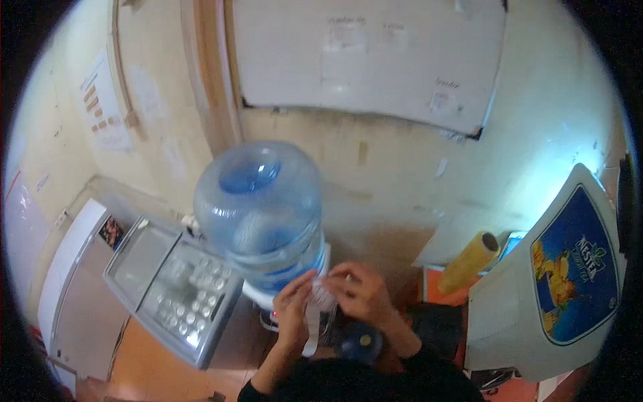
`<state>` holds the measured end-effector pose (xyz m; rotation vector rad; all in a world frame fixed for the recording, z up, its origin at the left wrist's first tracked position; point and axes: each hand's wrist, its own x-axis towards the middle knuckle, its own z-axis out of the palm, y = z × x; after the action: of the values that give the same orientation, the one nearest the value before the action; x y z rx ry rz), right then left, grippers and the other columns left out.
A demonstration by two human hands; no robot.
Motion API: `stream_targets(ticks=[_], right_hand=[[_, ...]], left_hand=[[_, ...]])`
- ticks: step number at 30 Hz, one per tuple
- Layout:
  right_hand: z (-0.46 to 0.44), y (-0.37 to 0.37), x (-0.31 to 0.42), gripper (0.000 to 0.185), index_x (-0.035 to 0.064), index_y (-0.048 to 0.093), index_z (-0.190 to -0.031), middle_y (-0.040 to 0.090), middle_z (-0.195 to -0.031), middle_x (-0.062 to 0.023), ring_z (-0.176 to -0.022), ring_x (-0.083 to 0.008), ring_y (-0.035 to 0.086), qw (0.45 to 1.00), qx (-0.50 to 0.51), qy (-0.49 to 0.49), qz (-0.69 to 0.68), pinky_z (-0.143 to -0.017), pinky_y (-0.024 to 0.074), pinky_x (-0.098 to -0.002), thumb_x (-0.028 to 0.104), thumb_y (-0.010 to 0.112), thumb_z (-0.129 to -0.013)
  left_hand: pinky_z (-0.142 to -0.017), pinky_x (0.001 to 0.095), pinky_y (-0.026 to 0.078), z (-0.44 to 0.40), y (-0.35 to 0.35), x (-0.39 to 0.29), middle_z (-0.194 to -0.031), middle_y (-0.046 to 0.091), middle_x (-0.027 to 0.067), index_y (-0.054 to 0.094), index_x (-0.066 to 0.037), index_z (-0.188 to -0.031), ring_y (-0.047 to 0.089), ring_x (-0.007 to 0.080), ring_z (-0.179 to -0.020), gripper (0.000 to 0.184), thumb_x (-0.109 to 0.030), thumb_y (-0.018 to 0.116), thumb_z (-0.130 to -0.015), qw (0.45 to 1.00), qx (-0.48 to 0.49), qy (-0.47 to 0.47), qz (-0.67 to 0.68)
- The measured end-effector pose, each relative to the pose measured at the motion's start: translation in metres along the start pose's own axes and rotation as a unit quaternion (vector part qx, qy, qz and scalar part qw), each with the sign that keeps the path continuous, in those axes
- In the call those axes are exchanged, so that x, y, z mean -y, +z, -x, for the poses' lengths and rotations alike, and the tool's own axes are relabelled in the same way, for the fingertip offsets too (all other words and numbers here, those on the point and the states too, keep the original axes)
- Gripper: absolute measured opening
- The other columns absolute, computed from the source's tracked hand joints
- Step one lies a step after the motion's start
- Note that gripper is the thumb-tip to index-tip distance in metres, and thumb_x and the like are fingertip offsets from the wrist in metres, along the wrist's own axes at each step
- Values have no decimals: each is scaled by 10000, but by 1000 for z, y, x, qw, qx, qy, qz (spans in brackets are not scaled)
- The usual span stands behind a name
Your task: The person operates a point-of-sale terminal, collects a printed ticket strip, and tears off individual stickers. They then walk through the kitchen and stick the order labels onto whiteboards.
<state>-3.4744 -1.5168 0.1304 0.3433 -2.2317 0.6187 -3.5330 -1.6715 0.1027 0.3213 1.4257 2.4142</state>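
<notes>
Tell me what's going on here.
A person holds a white slip, possibly paper, between the fingertips of the left hand and right hand, with part of it hanging down. Just beyond the hands stands a big water bottle, neck down. A keypad machine is to the left, a yellow roll to the right.

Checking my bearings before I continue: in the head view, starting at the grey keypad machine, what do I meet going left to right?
Grey keypad machine, left hand, white strip, right hand, yellow roll, Nestea-branded unit.
</notes>
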Motion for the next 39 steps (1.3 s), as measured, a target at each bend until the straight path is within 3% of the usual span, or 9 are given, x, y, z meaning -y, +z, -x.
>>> stream_targets(ticks=[4, 6, 10, 16, 18, 25, 28, 34, 39], right_hand=[[-4, -8, 11, 198, 110, 718, -929, 593, -1000, -90, -902, -211, 605, 996, 15, -51, 66, -719, 496, -320, 56, 731, -739], [-7, -8, 6, 216, 150, 705, -956, 552, -1038, -74, -929, -220, 567, 978, 12, -19, -209, -772, 458, -351, 114, 716, -743], [-80, -68, -21, 549, 70, 512, -1270, 537, -1104, -73, -1006, -191, 513, 970, -138, 63, -189, -895, 404, -327, 124, 739, -773], [-321, -138, -73, 878, 155, 173, -1491, 303, -1483, -159, -1203, -341, 488, 908, -362, -189, 91, -1004, 408, -415, 91, 696, -789], [-385, -145, -87, 892, 198, 189, -1491, 459, -1359, -182, -1118, -347, 537, 866, -420, -196, 191, -950, 436, -430, 61, 690, -766], [-465, -132, -88, 902, 269, 251, -1468, 629, -840, -130, -838, -296, 626, 830, -431, -76, 345, -714, 508, -386, -14, 675, -724], [-465, -145, -99, 718, 193, 344, -1343, 589, -746, -91, -608, -244, 603, 880, -453, -143, -1, -639, 501, -332, -65, 608, -728], [-448, -153, -105, 736, 225, 196, -1397, 516, -750, -33, -701, -154, 510, 898, -214, -221, -316, -772, 453, -307, -34, 571, -818], [-308, -119, -22, 865, 224, 63, -1444, 509, -817, -51, -729, -166, 510, 924, -59, -147, -349, -774, 462, -324, 88, 663, -837]], left_hand=[[-871, 286, 456, -5, -2, -3, -1093, 628, 123, 613, 33, -1172, 592, 186, -965, 328, -53, 564, -859, 989, -42, -118, 84], [-866, 284, 458, -10, -11, 4, -1082, 628, 119, 605, 30, -1185, 592, 189, -957, 341, -60, 563, -858, 986, -37, -129, 100], [-862, 286, 461, -13, -24, 21, -1091, 621, 116, 575, 19, -1231, 586, 192, -968, 387, -85, 564, -858, 986, -43, -137, 86], [-939, 344, 425, 3, -27, 48, -1286, 524, 138, 529, -2, -1298, 546, 237, -1062, 432, -128, 531, -884, 988, 14, -144, -48], [-861, 324, 441, 7, -32, 56, -1259, 542, 134, 361, -178, -1453, 552, 216, -985, 552, -185, 498, -918, 965, 105, -143, -191], [-825, 283, 436, 2, -63, 79, -1401, 417, 69, 193, -186, -1507, 577, 162, -1018, 640, -215, 511, -952, 941, 201, -238, -131], [-734, 264, 439, -2, -73, 81, -1301, 498, 88, 175, -187, -1510, 594, 147, -926, 636, -190, 491, -958, 951, 198, -216, -97], [-715, 257, 453, -1, -52, 25, -935, 627, 204, 186, -187, -1505, 581, 177, -757, 651, -394, 443, -944, 941, 188, -267, 92], [-923, 353, 467, -23, -45, 17, -1143, 574, 276, 203, -127, -1493, 616, 255, -984, 684, -486, 382, -938, 910, 239, -198, 276]])
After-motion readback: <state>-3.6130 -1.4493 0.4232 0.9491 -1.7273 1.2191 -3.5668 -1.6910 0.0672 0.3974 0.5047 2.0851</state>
